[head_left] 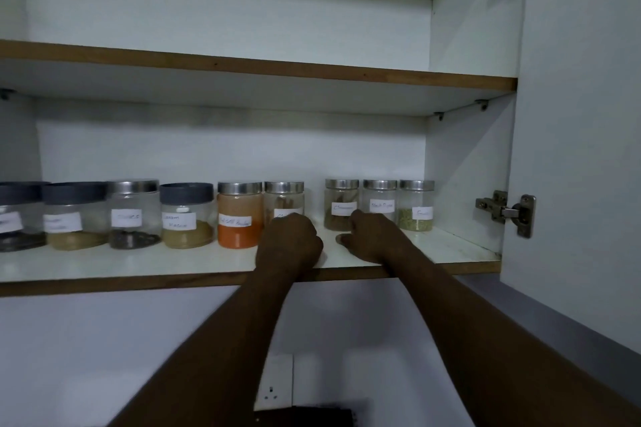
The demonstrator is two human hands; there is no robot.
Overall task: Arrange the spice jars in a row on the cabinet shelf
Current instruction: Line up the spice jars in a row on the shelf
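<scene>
Several labelled spice jars stand in a row on the lower cabinet shelf (pixel 194 262). My left hand (pixel 289 243) is curled around the lower half of a steel-lidded jar of brown sticks (pixel 284 199), next to the orange powder jar (pixel 239 215). A gap separates that jar from three steel-lidded jars on the right: a cinnamon jar (pixel 341 204), a black pepper jar (pixel 379 199) and a jar of green seeds (pixel 416 208). My right hand (pixel 373 236) lies on the shelf in front of the cinnamon and pepper jars with the thumb out to the left; its fingers are hidden.
Further left stand dark-lidded jars (pixel 187 215) and a steel-lidded one (pixel 133 215). The upper shelf (pixel 242 66) is bare. The cabinet door (pixel 575 149) hangs open on the right with its hinge (pixel 506 211). A wall socket (pixel 274 381) is below.
</scene>
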